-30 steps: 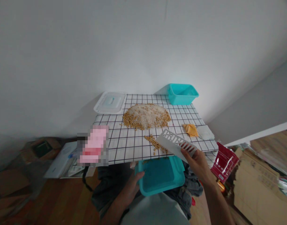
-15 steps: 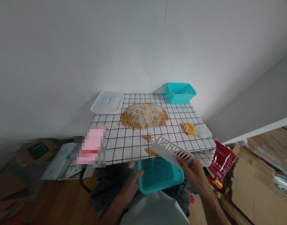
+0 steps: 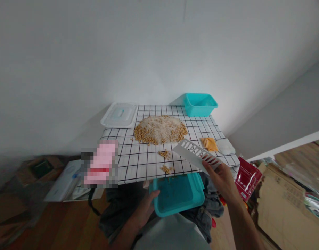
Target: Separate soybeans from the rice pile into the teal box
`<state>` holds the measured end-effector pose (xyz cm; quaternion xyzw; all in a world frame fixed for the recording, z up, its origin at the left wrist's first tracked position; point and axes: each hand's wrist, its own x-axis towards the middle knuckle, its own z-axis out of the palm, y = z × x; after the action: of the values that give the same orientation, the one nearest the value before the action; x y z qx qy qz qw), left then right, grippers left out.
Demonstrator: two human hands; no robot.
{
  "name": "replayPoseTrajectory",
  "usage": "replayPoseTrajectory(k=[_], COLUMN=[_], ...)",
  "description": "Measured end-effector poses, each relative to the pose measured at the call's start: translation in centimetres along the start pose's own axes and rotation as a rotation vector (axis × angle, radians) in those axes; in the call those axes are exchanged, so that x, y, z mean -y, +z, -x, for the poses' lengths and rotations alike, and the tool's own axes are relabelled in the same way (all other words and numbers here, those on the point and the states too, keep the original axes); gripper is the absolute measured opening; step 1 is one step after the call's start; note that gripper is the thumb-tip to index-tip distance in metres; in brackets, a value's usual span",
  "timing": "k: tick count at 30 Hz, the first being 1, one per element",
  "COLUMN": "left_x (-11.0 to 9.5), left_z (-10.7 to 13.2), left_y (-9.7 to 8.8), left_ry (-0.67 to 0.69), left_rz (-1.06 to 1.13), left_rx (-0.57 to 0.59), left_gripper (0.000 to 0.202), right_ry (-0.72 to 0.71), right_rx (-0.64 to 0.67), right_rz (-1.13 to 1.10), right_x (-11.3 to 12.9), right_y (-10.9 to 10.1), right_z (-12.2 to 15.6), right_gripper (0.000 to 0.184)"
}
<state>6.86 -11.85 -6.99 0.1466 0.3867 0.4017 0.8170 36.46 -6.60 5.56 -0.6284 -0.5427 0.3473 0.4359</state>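
Note:
My left hand (image 3: 145, 208) grips the left rim of a teal plastic tub (image 3: 178, 194), held just below the front edge of the table (image 3: 138, 163). A few beans lie in the tub. My right hand (image 3: 222, 180) holds a white slotted plastic panel (image 3: 197, 155) lifted above the table's right front part. Two small clusters of soybeans (image 3: 165, 161) lie near the front edge. Farther back sits a big pile of rice mixed with soybeans (image 3: 161, 129).
A second teal tub (image 3: 200, 104) stands at the back right, a clear lid (image 3: 119, 114) at the back left. An orange cloth (image 3: 209, 143) and a white cloth (image 3: 226, 146) lie at the right edge. A red bag (image 3: 248, 177) and cardboard (image 3: 287, 205) are on the floor to the right.
My right hand swept the slotted panel toward the front edge, pushing beans into the tub, then lifted it back up and to the right. Fewer beans remain near the edge.

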Motion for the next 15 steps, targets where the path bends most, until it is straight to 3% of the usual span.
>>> replayPoseTrajectory(k=[3,9,15], left_x=[-0.2,-0.7,-0.5], left_z=[0.3,0.9,1.0], left_y=[0.3,0.7,-0.6], left_ry=[0.012,-0.003,-0.027], left_rz=[-0.001,-0.009,-0.020], left_rx=[-0.015,-0.036,-0.043], left_gripper=[0.067,0.065,0.062], right_ry=[-0.073,-0.173,-0.177], right_rx=[0.017,0.203,0.255], right_rz=[0.017,-0.013,-0.038], right_x=[0.4,1.1,0.9], right_y=[0.2,2.5,3.9], right_z=[-2.2,-6.0,-7.3], right_gripper=[0.038,0.037,0.037])
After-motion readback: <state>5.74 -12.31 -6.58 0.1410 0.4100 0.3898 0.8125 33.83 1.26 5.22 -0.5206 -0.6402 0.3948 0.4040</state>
